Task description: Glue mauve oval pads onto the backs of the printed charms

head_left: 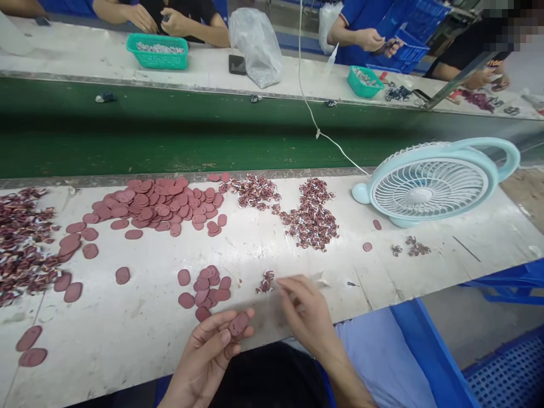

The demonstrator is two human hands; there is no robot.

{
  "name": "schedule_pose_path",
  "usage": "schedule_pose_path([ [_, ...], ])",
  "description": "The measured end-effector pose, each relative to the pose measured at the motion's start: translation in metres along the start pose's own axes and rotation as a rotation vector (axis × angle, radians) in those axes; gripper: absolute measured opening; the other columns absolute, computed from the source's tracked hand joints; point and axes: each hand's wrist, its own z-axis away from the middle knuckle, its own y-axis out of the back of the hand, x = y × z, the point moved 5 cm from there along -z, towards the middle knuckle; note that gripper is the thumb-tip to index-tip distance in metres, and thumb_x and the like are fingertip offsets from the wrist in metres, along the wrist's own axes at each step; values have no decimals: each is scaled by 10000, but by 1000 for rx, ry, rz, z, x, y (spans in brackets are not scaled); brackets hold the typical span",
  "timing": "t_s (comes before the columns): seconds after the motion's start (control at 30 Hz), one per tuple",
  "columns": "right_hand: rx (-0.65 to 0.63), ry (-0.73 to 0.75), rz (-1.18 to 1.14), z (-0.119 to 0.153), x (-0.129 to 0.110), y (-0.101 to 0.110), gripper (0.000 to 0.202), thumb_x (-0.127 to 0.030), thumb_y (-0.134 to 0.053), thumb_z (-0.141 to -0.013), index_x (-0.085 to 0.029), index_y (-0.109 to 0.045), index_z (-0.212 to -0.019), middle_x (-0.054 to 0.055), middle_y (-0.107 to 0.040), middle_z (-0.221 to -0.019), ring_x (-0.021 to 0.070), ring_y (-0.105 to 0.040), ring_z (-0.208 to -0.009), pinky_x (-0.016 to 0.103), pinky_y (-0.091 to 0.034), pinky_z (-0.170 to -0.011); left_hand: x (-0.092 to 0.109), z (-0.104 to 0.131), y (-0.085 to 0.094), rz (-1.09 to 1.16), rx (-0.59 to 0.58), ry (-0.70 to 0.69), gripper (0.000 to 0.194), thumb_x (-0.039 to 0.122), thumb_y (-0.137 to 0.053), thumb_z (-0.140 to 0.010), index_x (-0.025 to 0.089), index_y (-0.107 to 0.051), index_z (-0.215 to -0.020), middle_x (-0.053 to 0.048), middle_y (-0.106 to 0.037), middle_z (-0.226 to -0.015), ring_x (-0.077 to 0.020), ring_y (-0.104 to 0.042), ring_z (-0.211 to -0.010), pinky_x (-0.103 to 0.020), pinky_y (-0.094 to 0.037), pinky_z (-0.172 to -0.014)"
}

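Note:
My left hand [212, 351] holds a maroon oval piece [239, 324] with small holes between thumb and fingers, near the table's front edge. To its right, my right hand [304, 309] reaches over the table, slightly blurred, its thumb and index fingertips close together beside a small cluster of maroon-and-white bits [266, 281]. Whether anything is between those fingertips is too small to tell. A small pile of maroon ovals [208, 286] lies just beyond my left hand. Farther back are a large pile of ovals [157, 201] and a heap of small maroon-and-white bits [312, 221].
A light blue fan [429, 181] lies at the right, its white cable [335, 144] running up. More small parts [25, 243] are heaped at far left. Beyond the green divider [191, 130], people work beside green baskets [157, 52] and a plastic bag [257, 45]. A blue crate [437, 351] stands lower right.

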Motion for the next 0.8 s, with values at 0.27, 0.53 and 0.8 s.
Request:
schedule_pose_path([
  [0.27, -256, 299, 837, -41, -6, -17, 380, -46, -527, -931, -231, -687, -1222, 140, -685, -1240, 306, -633, -1092, 465, -624, -888, 3, 5, -5, -5, -1, -14, 378, 318, -1032, -509, 235, -846, -827, -104, -890, -1017, -219, -823, -788, -180, -615, -578],
  [0.53, 21, 110, 506, -10, -29, 14, 123, -189, -634, -944, -223, -707, -1037, 48, -790, -970, 201, -752, -890, 337, -636, -826, -8, -2, -7, 14, -80, -6, 320, 303, -1000, -581, 261, -842, -856, -68, -890, -1053, -229, -825, -845, -203, -628, -621],
  [0.8, -87, -163, -426, 25, -57, -15, 234, -182, -786, -815, -347, -846, -969, 23, -826, -952, 171, -797, -838, 251, -664, -753, -15, -2, -19, -140, -150, -77, 299, 379, -980, -605, 327, -851, -869, -31, -887, -1072, -236, -790, -972, -286, -633, -795],
])
